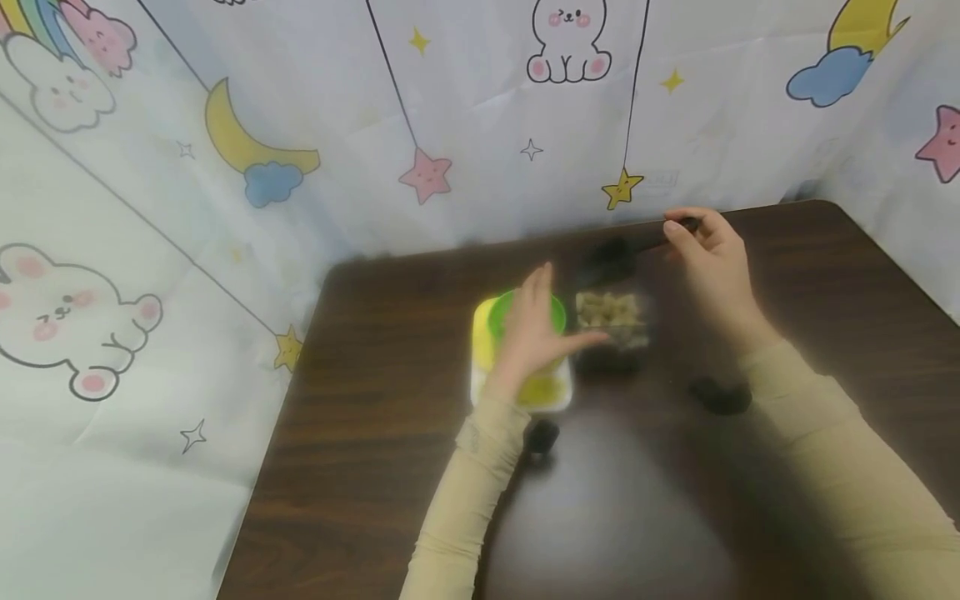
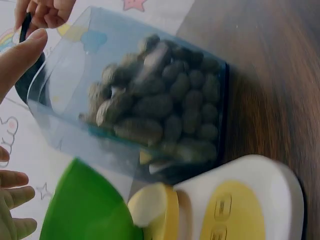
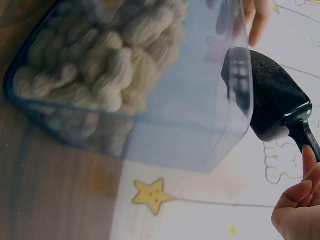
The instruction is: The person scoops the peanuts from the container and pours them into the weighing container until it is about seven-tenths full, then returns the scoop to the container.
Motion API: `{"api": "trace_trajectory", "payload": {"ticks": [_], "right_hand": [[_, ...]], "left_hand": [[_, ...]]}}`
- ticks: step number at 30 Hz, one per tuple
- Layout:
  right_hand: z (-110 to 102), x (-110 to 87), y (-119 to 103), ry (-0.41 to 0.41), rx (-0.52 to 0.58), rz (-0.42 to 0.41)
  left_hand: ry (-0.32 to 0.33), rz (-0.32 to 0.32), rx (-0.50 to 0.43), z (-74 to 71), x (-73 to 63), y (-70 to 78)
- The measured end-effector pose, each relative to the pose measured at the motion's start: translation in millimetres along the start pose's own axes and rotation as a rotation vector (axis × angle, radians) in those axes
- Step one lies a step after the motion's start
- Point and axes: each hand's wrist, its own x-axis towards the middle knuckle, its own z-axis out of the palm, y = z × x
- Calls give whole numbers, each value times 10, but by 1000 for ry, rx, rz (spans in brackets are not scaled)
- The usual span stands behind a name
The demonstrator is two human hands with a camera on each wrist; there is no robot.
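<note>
My right hand [image 1: 712, 262] pinches the handle of a black scoop [image 3: 275, 97], raised at the rim of a tall clear plastic container [image 3: 175, 107]. Unshelled peanuts [image 2: 165, 95] fill the container's lower part. The scoop's inside is hidden in the right wrist view and blurred in the head view. With fingers extended and thumb spread towards the container, my left hand [image 1: 531, 329] is over a green bowl [image 2: 85, 205], partly covering it in the head view. Under the bowl is a white and yellow kitchen scale [image 2: 245, 195]. The bowl's contents are out of sight.
Everything stands on a dark wood-grain table [image 1: 360, 400]. A white curtain [image 1: 480, 108] printed with bears, stars and moons hangs right behind its far edge. Small dark blurred shapes appear beside the left sleeve [image 1: 468, 492] and the right sleeve [image 1: 847, 450].
</note>
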Motion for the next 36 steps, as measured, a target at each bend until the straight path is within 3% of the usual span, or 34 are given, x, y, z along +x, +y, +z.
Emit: {"api": "trace_trajectory", "payload": {"ticks": [10,19,29,36], "right_hand": [[-121,14,74,-4,-190,58],[-169,-32,135,-97,-376,91],[-158,-27,163,-210,-554,35],[-246,45,243,-280,-590,50]], "left_hand": [[11,80,41,109,57,160],[1,78,82,215,70,185],[-19,36,14,229,41,237],[-6,27,-17,248,43,259]]}}
